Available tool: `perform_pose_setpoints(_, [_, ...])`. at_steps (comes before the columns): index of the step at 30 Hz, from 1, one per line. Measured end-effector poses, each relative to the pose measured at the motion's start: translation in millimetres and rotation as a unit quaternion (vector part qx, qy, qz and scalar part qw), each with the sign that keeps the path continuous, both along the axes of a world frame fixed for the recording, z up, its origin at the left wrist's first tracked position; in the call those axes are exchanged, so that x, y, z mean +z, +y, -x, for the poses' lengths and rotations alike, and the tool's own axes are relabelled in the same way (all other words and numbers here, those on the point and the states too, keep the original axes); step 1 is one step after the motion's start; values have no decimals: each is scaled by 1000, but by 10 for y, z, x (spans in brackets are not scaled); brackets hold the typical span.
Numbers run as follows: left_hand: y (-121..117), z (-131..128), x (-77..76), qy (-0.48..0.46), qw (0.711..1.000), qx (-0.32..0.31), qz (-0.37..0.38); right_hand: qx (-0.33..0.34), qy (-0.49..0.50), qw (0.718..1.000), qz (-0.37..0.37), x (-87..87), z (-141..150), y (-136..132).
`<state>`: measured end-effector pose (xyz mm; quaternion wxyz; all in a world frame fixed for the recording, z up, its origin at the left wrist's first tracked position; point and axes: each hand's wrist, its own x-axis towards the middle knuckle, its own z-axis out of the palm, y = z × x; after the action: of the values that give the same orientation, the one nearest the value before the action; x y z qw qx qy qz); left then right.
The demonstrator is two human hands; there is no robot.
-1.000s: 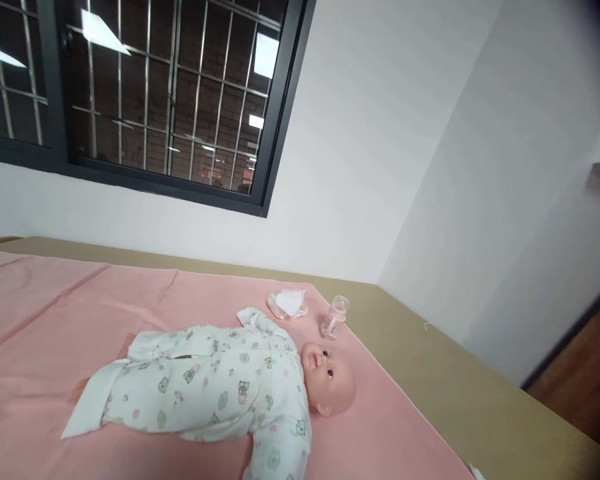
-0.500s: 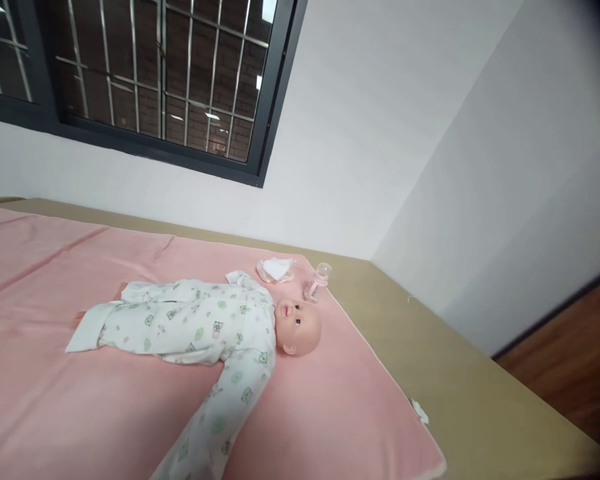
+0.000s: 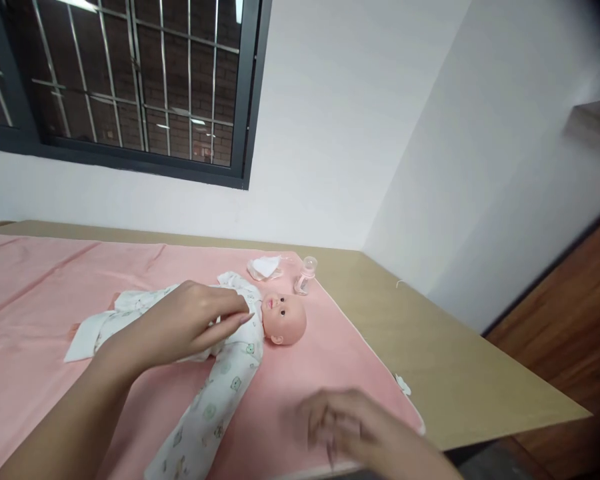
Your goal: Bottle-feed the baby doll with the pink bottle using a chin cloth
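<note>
A baby doll (image 3: 284,319) with a bald head lies on its back on the pink sheet, head to the right. Its long-sleeved white suit (image 3: 230,380) carries a green and grey print, and one sleeve stretches toward me. My left hand (image 3: 195,317) is over the doll's chest with fingers curved and the thumb a little apart, nothing visible in them; whether it touches the cloth I cannot tell. Lower right, above the sheet's near edge, my right hand (image 3: 343,423) is blurred, its fingers loosely bent and apart, with nothing seen in it.
Beyond the doll's head stand a small clear baby bottle (image 3: 306,277) and a white folded item in clear wrapping (image 3: 265,267). The pink sheet (image 3: 325,373) covers part of a tan tabletop (image 3: 430,360). A small white piece (image 3: 403,385) lies by its edge. Behind is a barred window (image 3: 145,80).
Both my hands have come into view, the left over the doll's chest and the right at the lower right. The view has shifted slightly; the doll keeps its place on the sheet.
</note>
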<state>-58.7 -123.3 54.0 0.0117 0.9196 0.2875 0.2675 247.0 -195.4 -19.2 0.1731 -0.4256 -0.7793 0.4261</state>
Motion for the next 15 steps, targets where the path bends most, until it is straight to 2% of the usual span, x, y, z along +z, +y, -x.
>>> perform_pose_setpoints(1, [106,-40,36,13,1000,14,17,-29,30,999,-29,162,-21,137])
perform_pose_setpoints(3, [296,-105,75,43,998,38,40,-99,80,983,-129,436,-63,583])
perform_pose_setpoints(5, [451,-140,88,59,996,44,59,-187,100,950,-230,566,-142,1168])
perform_pose_setpoints(6, [517,-146,91,60,995,43,69,-245,99,925,-273,565,-198,1472])
perform_pose_setpoints(8, [625,-139,97,54,994,41,89,-354,68,885,-294,447,-327,2031])
perform_pose_setpoints(10, [711,-119,109,43,993,42,99,-403,21,880,-251,233,-432,2457])
perform_pose_setpoints(12, [782,-97,121,28,993,36,106,-418,-1,887,-196,8,-477,2727])
perform_pose_setpoints(15, [866,-64,114,14,993,34,113,-392,24,902,-179,-241,-457,2921])
